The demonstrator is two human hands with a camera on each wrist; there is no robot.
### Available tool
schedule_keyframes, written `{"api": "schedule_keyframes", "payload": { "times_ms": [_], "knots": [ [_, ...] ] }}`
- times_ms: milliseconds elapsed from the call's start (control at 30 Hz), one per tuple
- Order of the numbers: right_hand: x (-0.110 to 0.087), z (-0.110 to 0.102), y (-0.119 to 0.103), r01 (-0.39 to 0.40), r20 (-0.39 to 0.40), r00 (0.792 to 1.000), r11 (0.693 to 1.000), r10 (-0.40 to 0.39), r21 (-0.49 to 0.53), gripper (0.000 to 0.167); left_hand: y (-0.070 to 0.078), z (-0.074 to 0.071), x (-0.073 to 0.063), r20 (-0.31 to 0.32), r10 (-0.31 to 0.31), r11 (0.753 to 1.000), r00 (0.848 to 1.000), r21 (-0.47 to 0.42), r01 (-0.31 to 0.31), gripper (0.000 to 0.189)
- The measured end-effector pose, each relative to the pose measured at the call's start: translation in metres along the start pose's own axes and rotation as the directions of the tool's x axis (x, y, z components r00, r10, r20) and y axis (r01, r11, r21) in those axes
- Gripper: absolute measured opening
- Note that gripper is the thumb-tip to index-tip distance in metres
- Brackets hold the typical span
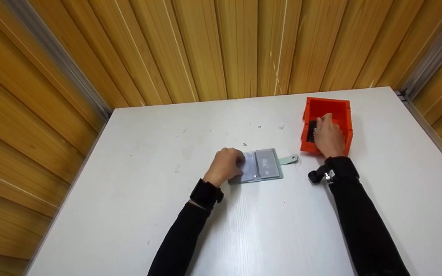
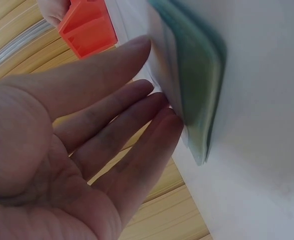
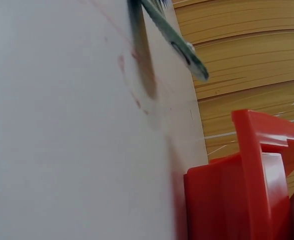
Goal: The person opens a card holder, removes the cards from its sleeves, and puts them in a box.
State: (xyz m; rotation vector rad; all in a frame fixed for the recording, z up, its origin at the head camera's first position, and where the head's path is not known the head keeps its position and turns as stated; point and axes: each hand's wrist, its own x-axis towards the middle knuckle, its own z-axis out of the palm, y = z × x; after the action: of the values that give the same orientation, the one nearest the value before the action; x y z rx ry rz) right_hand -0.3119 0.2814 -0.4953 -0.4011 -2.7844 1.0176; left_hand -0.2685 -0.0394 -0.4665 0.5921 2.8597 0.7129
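Observation:
A pale green card holder (image 1: 249, 181) lies spread on the white table, its clear sleeves showing and a grey card (image 1: 267, 163) in the right one. Its snap strap (image 1: 288, 160) sticks out to the right. My left hand (image 1: 225, 165) rests on the holder's left part; in the left wrist view its fairly straight fingers (image 2: 126, 125) touch the sleeve edge, thumb apart from them. Inside a red bin (image 1: 328, 104) is my right hand (image 1: 329, 136), beside dark cards (image 1: 312, 131). Its fingertips are partly hidden, so any grip there is unclear.
Yellow wood-patterned panels (image 1: 236, 50) stand behind the table (image 1: 129, 214) and at both sides. Small dark marks (image 1: 244, 144) dot the tabletop. A black wrist camera (image 1: 315, 176) sticks out from the right wrist, close to the bin's front.

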Motion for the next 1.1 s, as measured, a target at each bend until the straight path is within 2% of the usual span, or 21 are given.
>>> {"api": "schedule_keyframes", "payload": {
  "times_ms": [233,433,633,933,1100],
  "knots": [
    [-0.0012,-0.0003,0.0023,0.019,0.033,0.999,0.999,-0.018,-0.043,0.041,-0.0016,0.0017,0.0009,-0.014,0.024,1.000,1.000,0.010,-0.024,0.037],
    [-0.0025,-0.0024,0.0010,-0.008,0.062,0.998,0.998,0.011,-0.056,0.038,-0.0023,0.0020,0.0021,-0.016,0.038,0.999,0.999,0.004,-0.038,0.037],
    [-0.0049,-0.0020,0.0002,-0.024,0.026,0.999,0.997,0.026,-0.069,0.037,-0.0020,0.0027,0.0026,-0.008,0.022,1.000,1.000,-0.003,-0.022,0.037],
    [-0.0045,-0.0011,0.0010,-0.046,-0.015,0.999,0.999,0.045,-0.029,0.040,-0.0015,0.0012,0.0020,-0.001,0.019,1.000,1.000,0.003,-0.019,0.038],
    [-0.0060,-0.0006,0.0026,-0.023,-0.045,0.999,1.000,0.022,-0.015,0.037,-0.0014,0.0008,0.0016,-0.006,0.024,1.000,1.000,0.003,-0.024,0.037]
  ]
}}
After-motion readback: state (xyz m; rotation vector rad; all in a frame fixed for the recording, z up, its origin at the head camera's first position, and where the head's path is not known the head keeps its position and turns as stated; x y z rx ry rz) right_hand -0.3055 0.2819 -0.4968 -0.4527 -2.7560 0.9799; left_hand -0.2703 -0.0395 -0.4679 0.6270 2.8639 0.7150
